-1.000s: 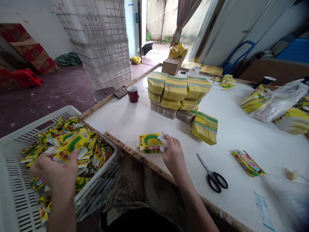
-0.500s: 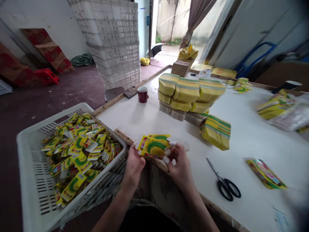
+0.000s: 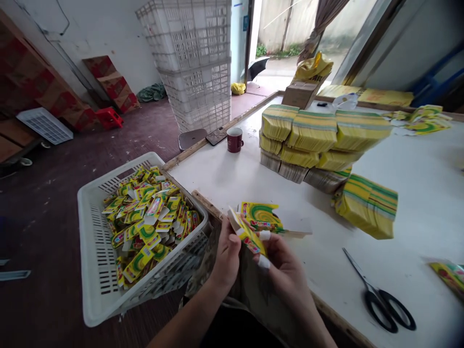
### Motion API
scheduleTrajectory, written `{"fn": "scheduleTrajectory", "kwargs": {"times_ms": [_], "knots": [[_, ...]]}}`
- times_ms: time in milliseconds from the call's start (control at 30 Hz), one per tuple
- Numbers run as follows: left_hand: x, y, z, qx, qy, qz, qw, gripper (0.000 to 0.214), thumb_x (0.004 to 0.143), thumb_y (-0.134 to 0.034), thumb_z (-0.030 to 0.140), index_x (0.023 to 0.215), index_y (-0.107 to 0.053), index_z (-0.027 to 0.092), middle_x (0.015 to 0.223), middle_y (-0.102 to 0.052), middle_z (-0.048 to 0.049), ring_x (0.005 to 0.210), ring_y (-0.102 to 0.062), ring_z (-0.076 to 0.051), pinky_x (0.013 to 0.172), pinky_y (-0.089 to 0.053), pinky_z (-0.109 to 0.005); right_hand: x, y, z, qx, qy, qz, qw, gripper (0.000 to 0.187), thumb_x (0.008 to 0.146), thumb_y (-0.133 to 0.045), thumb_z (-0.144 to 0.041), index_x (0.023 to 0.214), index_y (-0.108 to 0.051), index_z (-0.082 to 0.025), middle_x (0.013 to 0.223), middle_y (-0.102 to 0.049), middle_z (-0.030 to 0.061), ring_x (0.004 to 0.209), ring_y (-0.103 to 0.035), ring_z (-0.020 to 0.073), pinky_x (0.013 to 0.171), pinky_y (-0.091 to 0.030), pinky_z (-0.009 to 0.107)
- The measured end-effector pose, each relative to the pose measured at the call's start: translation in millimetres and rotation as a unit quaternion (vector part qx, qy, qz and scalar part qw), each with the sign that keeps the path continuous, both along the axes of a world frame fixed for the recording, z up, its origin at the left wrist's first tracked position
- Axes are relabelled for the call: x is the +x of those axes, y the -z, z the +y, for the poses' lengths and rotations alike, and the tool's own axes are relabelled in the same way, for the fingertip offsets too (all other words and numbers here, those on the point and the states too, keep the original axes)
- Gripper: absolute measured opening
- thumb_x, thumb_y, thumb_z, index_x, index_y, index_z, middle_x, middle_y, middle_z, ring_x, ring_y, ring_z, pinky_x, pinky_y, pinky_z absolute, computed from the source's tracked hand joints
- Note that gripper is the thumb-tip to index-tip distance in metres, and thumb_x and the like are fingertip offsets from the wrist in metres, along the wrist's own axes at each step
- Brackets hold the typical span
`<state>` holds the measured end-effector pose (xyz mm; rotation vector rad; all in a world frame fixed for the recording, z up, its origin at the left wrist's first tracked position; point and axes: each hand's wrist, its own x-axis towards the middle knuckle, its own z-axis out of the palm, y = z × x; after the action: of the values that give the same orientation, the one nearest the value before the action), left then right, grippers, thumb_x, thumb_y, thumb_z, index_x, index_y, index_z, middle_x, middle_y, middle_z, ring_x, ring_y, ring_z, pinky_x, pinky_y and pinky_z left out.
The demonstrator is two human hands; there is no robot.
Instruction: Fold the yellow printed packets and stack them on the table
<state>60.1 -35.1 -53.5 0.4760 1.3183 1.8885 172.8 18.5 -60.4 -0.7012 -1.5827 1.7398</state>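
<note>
Over the table's front edge, my left hand [image 3: 225, 258] grips one end of a small yellow-and-green carton [image 3: 249, 237], its open white flap standing up near the fingers. My right hand [image 3: 284, 266], with white wraps on the thumb and a fingertip, pinches the carton's other end. Just behind it, flat printed carton blanks [image 3: 261, 215] lie on the white table [image 3: 217, 176]. To the left, a white plastic basket [image 3: 87, 232] is heaped with folded cartons [image 3: 148, 217] of the same print. Black-handled scissors [image 3: 377, 292] rest to the right of my right hand.
Banded stacks of yellow cartons [image 3: 313, 130] stand in the table's middle, with another stack [image 3: 368, 205] to their right. A maroon mug [image 3: 235, 140] and a phone [image 3: 216, 136] sit near the left edge. Tall white crates [image 3: 195, 63] stand on the floor behind.
The carton in my hands has turned from lying broadside to a narrow, tilted position, apart from the blanks on the table. The view has swung left, so everything appears farther right.
</note>
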Motion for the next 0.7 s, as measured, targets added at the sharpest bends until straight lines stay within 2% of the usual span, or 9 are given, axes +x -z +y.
{"fn": "scheduleTrajectory", "kwargs": {"times_ms": [100, 200, 300, 367, 467, 500, 567, 633, 700], "knots": [[-7, 1.1, -3, 0.013, -0.022, 0.045, 0.999, 0.034, 0.078, -0.070, 0.048, 0.097, -0.069, 0.020, 0.092, -0.072, -0.0038, 0.088, -0.065, -0.021, 0.082, -0.051, -0.031, 12, -0.1, 11, 0.095, 0.017, -0.040, 0.995, 0.018, 0.086, -0.065, -0.029, 0.102, -0.068, -0.023, 0.092, -0.073, 0.0043, 0.082, -0.069, 0.0211, 0.074, -0.056, 0.030], [-21, -7.2, -8, -0.004, -0.002, 0.084, 0.996, 0.027, 0.081, -0.068, 0.042, 0.092, -0.072, 0.018, 0.086, -0.074, -0.0045, 0.085, -0.067, -0.022, 0.082, -0.052, -0.033, 25, -6.8, 20, 0.219, 0.044, -0.066, 0.972, 0.017, 0.087, -0.060, -0.022, 0.099, -0.072, -0.025, 0.090, -0.075, 0.0035, 0.079, -0.070, 0.0221, 0.071, -0.056, 0.031], [-41, -24.2, -20, 0.038, 0.030, 0.134, 0.990, 0.049, 0.081, -0.063, 0.054, 0.114, -0.067, 0.019, 0.111, -0.071, -0.0105, 0.107, -0.064, -0.028, 0.097, -0.047, -0.039, 37, -19.1, 29, 0.337, 0.052, -0.088, 0.936, 0.029, 0.087, -0.054, -0.012, 0.102, -0.072, -0.029, 0.088, -0.074, 0.0036, 0.078, -0.068, 0.0213, 0.068, -0.056, 0.032], [-52, -35.7, -29, 0.056, 0.070, 0.184, 0.979, 0.076, 0.071, -0.066, 0.066, 0.131, -0.056, 0.019, 0.132, -0.060, -0.0145, 0.126, -0.052, -0.033, 0.109, -0.037, -0.044, 42, -27.0, 32, 0.420, 0.050, -0.121, 0.898, 0.035, 0.087, -0.052, -0.009, 0.103, -0.073, -0.032, 0.088, -0.074, 0.0041, 0.081, -0.066, 0.0225, 0.071, -0.054, 0.036], [-52, -44.9, -35, -0.045, 0.156, 0.300, 0.940, 0.107, 0.047, -0.087, 0.056, 0.140, -0.047, 0.023, 0.143, -0.051, -0.0135, 0.134, -0.042, -0.036, 0.114, -0.030, -0.044, 42, -32.4, 25, 0.512, 0.019, -0.154, 0.845, 0.037, 0.088, -0.055, -0.010, 0.105, -0.072, -0.038, 0.089, -0.073, 0.0013, 0.092, -0.063, 0.0239, 0.097, -0.044, 0.048], [-48, -45.2, -34, -0.085, 0.191, 0.334, 0.919, 0.109, 0.042, -0.091, 0.049, 0.139, -0.046, 0.025, 0.141, -0.053, -0.0127, 0.131, -0.045, -0.036, 0.112, -0.033, -0.043, 40, -32.3, 21, 0.525, 0.002, -0.154, 0.837, 0.039, 0.088, -0.055, -0.010, 0.108, -0.069, -0.040, 0.092, -0.073, 0.0000, 0.098, -0.062, 0.0239, 0.106, -0.036, 0.052], [-36, -42.2, -29, -0.140, 0.240, 0.380, 0.882, 0.094, 0.051, -0.090, 0.041, 0.134, -0.050, 0.025, 0.129, -0.061, -0.0109, 0.119, -0.056, -0.035, 0.102, -0.043, -0.042, 37, -29.7, 12, 0.512, 0.004, -0.148, 0.846, 0.045, 0.089, -0.056, -0.011, 0.122, -0.062, -0.041, 0.108, -0.070, 0.0006, 0.114, -0.057, 0.0252, 0.115, -0.021, 0.056], [-23, -36.7, -25, -0.158, 0.249, 0.408, 0.864, 0.069, 0.067, -0.080, 0.039, 0.128, -0.052, 0.025, 0.116, -0.067, -0.0090, 0.104, -0.064, -0.031, 0.090, -0.050, -0.040, 34, -25.4, 7, 0.438, 0.081, -0.118, 0.887, 0.055, 0.089, -0.059, -0.018, 0.139, -0.046, -0.037, 0.134, -0.055, 0.0057, 0.131, -0.044, 0.0294, 0.116, -0.019, 0.058], [-13, -30.5, -23, -0.154, 0.231, 0.427, 0.861, 0.059, 0.074, -0.072, 0.037, 0.126, -0.048, 0.023, 0.109, -0.068, -0.0085, 0.095, -0.066, -0.028, 0.083, -0.051, -0.036, 32, -20.6, 5, 0.295, 0.152, -0.067, 0.941, 0.068, 0.089, -0.061, -0.030, 0.149, -0.029, -0.031, 0.150, -0.038, 0.0110, 0.139, -0.034, 0.0324, 0.114, -0.027, 0.057]]}}
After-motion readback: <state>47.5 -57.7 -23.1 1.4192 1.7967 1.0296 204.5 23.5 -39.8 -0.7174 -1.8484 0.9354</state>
